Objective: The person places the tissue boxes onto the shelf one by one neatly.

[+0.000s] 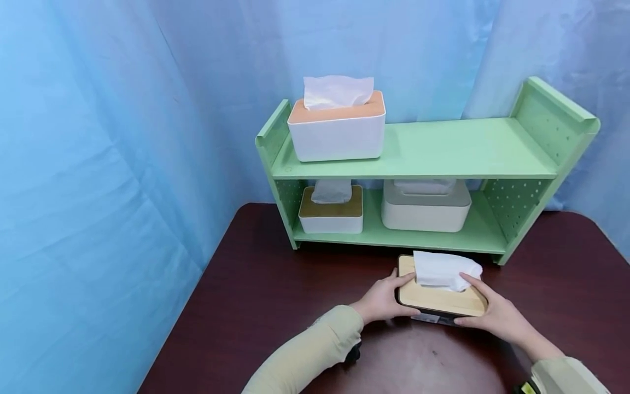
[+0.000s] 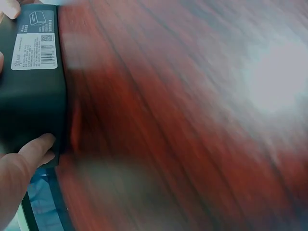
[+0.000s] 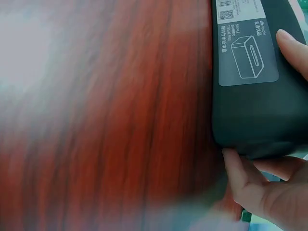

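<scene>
A tissue box (image 1: 440, 299) with a light wooden lid and a black body is low over the table in front of the shelf, a white tissue (image 1: 440, 269) sticking out of its slot. My left hand (image 1: 383, 299) grips its left end, thumb at the front and fingers toward the lid. On the right end my right hand (image 1: 504, 317) holds it the same way, one fingertip touching the tissue. Both wrist views show the black side of the box, where a printed label (image 3: 248, 57) is stuck; fingertips reach round its lower edge there.
Behind the box stands a green two-tier shelf (image 1: 467, 145). Its top tier bears a large white tissue box (image 1: 337, 137) with an orange-brown lid. Below are a small white tissue box (image 1: 331, 224) with a brown lid and a grey-lidded one (image 1: 425, 216). Blue curtains (image 1: 123, 164) hang around the dark table (image 1: 236, 306).
</scene>
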The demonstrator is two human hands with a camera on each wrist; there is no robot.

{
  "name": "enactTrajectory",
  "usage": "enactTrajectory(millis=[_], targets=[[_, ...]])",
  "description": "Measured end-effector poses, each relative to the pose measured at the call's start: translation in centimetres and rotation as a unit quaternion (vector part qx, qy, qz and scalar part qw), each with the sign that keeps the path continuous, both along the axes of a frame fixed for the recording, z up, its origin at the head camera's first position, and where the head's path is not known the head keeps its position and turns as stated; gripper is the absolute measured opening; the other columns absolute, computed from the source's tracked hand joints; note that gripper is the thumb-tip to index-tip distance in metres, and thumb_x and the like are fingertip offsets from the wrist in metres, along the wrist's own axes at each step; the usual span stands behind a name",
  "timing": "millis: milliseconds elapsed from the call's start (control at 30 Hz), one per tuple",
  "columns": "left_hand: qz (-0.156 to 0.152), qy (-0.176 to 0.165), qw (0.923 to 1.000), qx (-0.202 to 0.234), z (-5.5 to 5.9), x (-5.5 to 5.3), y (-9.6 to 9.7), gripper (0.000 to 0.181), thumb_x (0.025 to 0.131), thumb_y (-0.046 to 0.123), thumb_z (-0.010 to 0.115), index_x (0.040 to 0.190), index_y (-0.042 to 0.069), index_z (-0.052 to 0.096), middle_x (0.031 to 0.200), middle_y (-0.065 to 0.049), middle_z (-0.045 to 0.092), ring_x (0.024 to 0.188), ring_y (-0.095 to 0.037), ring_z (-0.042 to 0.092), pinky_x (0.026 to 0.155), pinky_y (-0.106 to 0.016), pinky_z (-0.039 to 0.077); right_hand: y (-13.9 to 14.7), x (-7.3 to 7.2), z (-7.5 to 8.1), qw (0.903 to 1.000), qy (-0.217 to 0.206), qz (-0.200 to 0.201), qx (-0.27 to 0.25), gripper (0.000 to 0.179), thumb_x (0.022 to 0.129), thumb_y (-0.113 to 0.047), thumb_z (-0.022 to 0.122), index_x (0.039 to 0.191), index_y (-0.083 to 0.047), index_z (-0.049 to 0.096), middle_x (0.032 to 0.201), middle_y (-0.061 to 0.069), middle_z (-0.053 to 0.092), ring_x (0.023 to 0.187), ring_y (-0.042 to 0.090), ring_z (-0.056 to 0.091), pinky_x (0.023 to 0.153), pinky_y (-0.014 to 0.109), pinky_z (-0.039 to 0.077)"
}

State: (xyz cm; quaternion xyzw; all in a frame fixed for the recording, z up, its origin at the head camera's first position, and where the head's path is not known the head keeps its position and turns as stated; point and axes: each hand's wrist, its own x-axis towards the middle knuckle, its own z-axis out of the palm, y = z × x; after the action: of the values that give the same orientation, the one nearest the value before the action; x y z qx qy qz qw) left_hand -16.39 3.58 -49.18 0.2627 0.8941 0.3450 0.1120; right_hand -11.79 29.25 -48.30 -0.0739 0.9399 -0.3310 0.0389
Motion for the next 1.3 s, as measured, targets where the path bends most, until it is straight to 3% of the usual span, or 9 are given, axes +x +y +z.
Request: enactTrajectory(millis=[267,433,667,833,1067,1167,1300], targets=[[0.021,-0.012,0.9995,0.023,0.1,-0.6,-1.2,0.083,0.074,0.033,0.081,0.145,0.025,0.039,0.15,-0.023,0.03,0.14,-0.025,0.03,0.102,-0.021,0.039,-1.5,-0.8,0.2,0.9998,0.006,-0.011,-0.013,0.103,0.062,-0.039,0.087,0.145,-0.007,0.036,0.131,0.036,0.047,0.108,0.039,0.053,0.079,0.043,0.043],[0.033,0.002,0.9991,0.028,1.2,-0.8,-1.5,0.083,0.074,0.033,0.081,0.145,0.027,0.039,0.149,-0.025,0.03,0.137,-0.028,0.035,0.1,-0.024,0.041,-2.0,-1.1,1.1,0.9992,0.023,-0.022,-0.024,0.1,0.064,-0.039,0.086,0.146,-0.008,0.036,0.131,0.035,0.047,0.107,0.036,0.053,0.078,0.038,0.043],[0.063,0.064,0.9959,0.017,3.8,-0.7,-1.8,0.08,0.071,0.04,0.082,0.142,0.034,0.043,0.148,-0.02,0.036,0.129,-0.028,0.048,0.097,-0.03,0.046,-1.9,-1.3,3.6,0.9982,0.042,-0.021,-0.037,0.097,0.069,-0.035,0.084,0.148,-0.012,0.032,0.131,0.036,0.046,0.111,0.042,0.051,0.079,0.044,0.042],[0.072,0.111,0.9907,0.029,6.4,-0.7,-2.3,0.076,0.072,0.043,0.081,0.139,0.032,0.048,0.146,-0.017,0.04,0.126,-0.025,0.051,0.094,-0.027,0.047,-1.9,-1.4,6.5,0.9963,0.073,-0.028,-0.036,0.095,0.072,-0.033,0.083,0.149,-0.016,0.03,0.131,0.037,0.045,0.111,0.047,0.049,0.078,0.051,0.041],[0.062,0.178,0.9789,0.079,10.5,-0.3,-2.7,0.074,0.07,0.039,0.083,0.136,0.025,0.053,0.143,-0.021,0.043,0.129,-0.026,0.048,0.094,-0.028,0.048,-1.8,-0.7,10.3,0.9907,0.121,-0.049,-0.039,0.092,0.072,-0.031,0.083,0.149,-0.026,0.033,0.13,0.035,0.048,0.106,0.041,0.05,0.068,0.02,0.033],[0.048,0.225,0.9698,0.082,12.1,-0.2,-3.0,0.074,0.07,0.04,0.083,0.136,0.022,0.054,0.141,-0.022,0.045,0.129,-0.025,0.048,0.092,-0.026,0.049,-1.9,-0.4,11.8,0.9882,0.137,-0.056,-0.041,0.092,0.071,-0.028,0.084,0.148,-0.027,0.034,0.13,0.035,0.048,0.104,0.036,0.05,0.067,0.018,0.032],[0.034,0.26,0.9615,0.083,14.2,-0.1,-3.3,0.076,0.07,0.041,0.083,0.137,0.022,0.053,0.141,-0.02,0.045,0.132,-0.024,0.045,0.087,-0.025,0.051,-1.9,-0.2,13.5,0.9848,0.155,-0.066,-0.044,0.092,0.07,-0.026,0.085,0.147,-0.03,0.035,0.131,0.032,0.049,0.104,0.013,0.049,0.068,0.016,0.031]])
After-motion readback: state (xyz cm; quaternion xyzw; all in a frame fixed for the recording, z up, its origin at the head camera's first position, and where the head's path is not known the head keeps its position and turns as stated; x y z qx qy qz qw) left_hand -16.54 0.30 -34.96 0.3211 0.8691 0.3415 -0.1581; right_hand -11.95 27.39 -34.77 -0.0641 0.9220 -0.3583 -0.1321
